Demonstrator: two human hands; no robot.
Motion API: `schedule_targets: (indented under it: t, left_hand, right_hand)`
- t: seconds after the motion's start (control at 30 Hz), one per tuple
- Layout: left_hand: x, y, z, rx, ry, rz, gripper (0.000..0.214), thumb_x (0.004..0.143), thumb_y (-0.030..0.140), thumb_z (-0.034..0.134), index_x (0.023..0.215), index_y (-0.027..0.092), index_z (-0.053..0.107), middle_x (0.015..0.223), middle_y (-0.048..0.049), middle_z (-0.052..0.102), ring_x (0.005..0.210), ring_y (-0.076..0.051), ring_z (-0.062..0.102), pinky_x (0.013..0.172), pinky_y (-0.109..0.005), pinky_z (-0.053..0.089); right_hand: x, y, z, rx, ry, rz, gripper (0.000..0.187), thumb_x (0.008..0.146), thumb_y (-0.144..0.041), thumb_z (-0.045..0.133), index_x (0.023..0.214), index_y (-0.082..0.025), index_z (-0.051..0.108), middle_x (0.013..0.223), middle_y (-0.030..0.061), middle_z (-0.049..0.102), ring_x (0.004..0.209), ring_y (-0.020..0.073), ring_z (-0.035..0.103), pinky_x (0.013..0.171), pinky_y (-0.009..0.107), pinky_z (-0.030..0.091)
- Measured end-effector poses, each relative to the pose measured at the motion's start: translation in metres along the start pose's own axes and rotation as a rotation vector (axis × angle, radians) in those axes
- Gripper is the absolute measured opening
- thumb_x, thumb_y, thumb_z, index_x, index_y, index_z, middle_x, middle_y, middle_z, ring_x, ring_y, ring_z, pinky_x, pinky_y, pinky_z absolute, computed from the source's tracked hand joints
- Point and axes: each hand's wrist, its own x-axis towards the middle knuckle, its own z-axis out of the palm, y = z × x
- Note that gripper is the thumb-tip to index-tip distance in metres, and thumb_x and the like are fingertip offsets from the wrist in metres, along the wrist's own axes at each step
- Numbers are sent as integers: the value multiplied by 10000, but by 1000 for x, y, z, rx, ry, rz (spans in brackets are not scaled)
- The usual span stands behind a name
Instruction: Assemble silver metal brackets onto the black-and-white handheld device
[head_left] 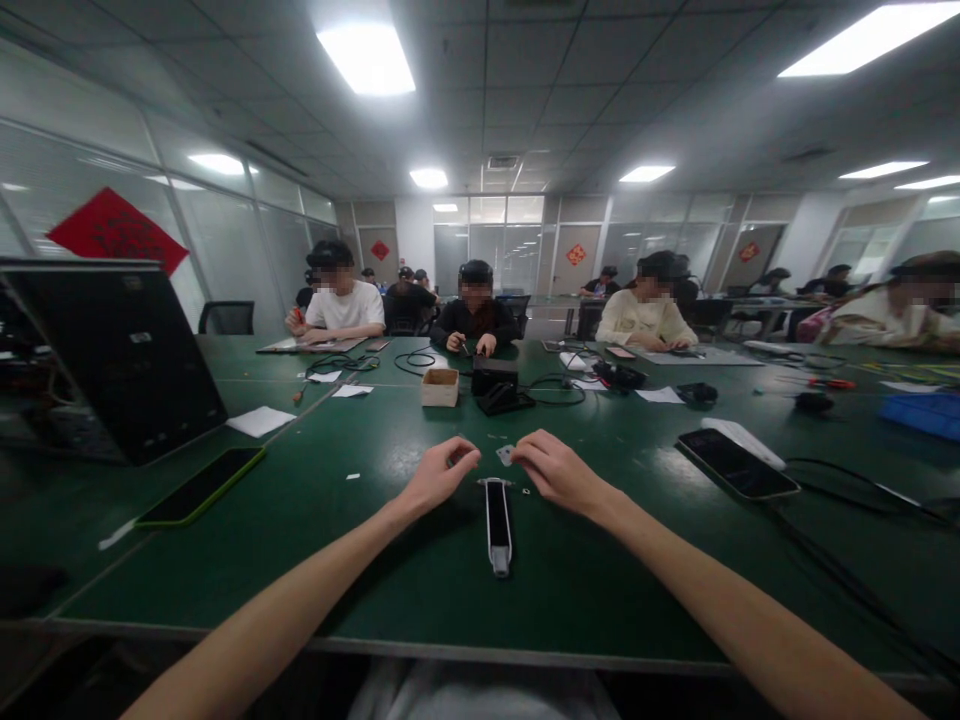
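My left hand point(439, 472) rests on the green table point(390, 560) with its fingers curled in a pinch; what they hold is too small to name. My right hand point(556, 470) lies a little to the right, fingers pinched on a small pale square part point(505, 455) at its fingertips. Between and just below both hands lies a long narrow black-and-white device point(498, 524), flat on the table, pointing toward me. A tiny loose piece point(526, 490) sits beside its far end.
A black phone point(737, 465) lies to the right, a green-edged phone point(202, 486) to the left beside an open laptop point(120, 360). A small cardboard box point(440, 387), a black holder point(498, 390) and cables lie farther out. Several people sit along the far side.
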Motion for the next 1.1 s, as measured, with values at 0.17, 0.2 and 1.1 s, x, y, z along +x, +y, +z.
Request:
schedule_targets:
  t: [0.17, 0.2, 1.1]
  left_hand:
    - [-1, 4, 2, -321, -182, -146, 455, 792, 505, 610, 1054, 132, 599, 709, 3, 587, 595, -104, 508, 542, -221, 397]
    - [0, 4, 2, -336, -197, -167, 461, 769, 494, 637, 1057, 135, 601, 695, 10, 576, 595, -103, 508, 540, -217, 389]
    - [4, -22, -1, 246, -83, -208, 200, 790, 348, 639, 832, 179, 737, 821, -31, 746, 798, -189, 690, 714, -258, 504]
  right_hand:
    - [8, -27, 16, -7, 9, -217, 248, 938, -108, 394, 1016, -168, 622, 1003, 113, 625, 936, 211, 543, 804, 344, 441]
    - [9, -28, 18, -3, 8, -224, 254, 947, -119, 385, 1023, -169, 622, 1003, 112, 627, 936, 209, 544, 803, 342, 436]
    - [-1, -1, 8, -85, -407, 120, 240, 954, -281, 473, 966, -148, 672, 961, 93, 648, 893, 203, 575, 785, 322, 428]
